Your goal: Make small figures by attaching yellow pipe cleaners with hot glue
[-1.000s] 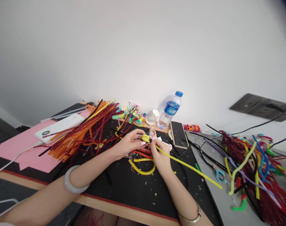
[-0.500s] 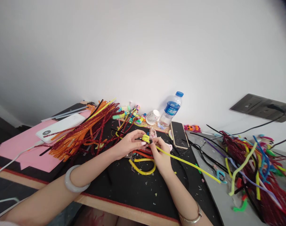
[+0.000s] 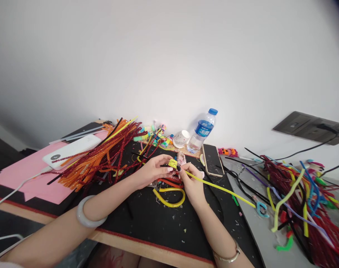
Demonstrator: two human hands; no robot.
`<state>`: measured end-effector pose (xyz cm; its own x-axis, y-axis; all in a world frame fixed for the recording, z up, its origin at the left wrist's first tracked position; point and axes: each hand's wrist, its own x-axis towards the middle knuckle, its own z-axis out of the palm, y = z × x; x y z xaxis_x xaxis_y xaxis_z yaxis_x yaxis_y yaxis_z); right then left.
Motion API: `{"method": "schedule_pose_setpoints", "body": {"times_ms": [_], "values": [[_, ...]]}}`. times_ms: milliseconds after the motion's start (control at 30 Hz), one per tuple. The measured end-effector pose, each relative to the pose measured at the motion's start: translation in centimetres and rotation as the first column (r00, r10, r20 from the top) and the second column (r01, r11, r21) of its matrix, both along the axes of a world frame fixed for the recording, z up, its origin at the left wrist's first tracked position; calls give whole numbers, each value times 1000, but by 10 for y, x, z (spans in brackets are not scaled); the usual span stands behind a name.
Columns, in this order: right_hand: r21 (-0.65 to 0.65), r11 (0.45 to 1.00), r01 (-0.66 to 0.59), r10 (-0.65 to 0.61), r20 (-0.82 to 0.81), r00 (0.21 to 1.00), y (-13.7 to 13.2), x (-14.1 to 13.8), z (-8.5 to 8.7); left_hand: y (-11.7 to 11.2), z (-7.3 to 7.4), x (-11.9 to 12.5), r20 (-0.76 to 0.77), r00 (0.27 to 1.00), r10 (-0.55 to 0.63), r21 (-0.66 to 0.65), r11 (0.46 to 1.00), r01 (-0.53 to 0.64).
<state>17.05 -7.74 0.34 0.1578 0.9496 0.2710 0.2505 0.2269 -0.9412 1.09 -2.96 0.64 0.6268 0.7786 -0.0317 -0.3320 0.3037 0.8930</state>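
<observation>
My left hand (image 3: 152, 169) pinches a small yellow coil (image 3: 173, 163) wound from a pipe cleaner, above the black mat (image 3: 163, 223). My right hand (image 3: 192, 184) grips the same yellow pipe cleaner (image 3: 222, 190) just beside the coil; its long free end runs out to the right over the mat toward the grey board (image 3: 264, 234). A bent yellow pipe cleaner (image 3: 169, 197) and red pieces (image 3: 169, 181) lie on the mat under my hands. A pale bangle sits on my left wrist and a thin bracelet on the right.
A heap of red and orange pipe cleaners (image 3: 102, 156) lies at the left, by a white device (image 3: 71, 149) on pink paper (image 3: 26, 171). Behind are a water bottle (image 3: 202, 130), a paper cup (image 3: 181, 138) and a phone (image 3: 211, 159). Mixed coloured pipe cleaners (image 3: 303, 201) cover the right.
The free end of the yellow pipe cleaner has drawn in toward my hands and lifted a little. Both hands have stayed almost in place at the coil.
</observation>
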Motion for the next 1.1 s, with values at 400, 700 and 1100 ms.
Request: {"method": "schedule_pose_setpoints", "body": {"times_ms": [400,700,1100], "values": [[-46,998,-46,40,-126,991,3,2,-8,-1,6,1,-37,999,13,-13,1000,-13],[-42,998,-47,42,-111,993,3,2,-5,-1,3,0,-9,1000,12,7,1000,-12],[-54,996,-69,63,-114,991,4,3,-9,1,-1,0,-9,1000,22,28,999,-22]]}}
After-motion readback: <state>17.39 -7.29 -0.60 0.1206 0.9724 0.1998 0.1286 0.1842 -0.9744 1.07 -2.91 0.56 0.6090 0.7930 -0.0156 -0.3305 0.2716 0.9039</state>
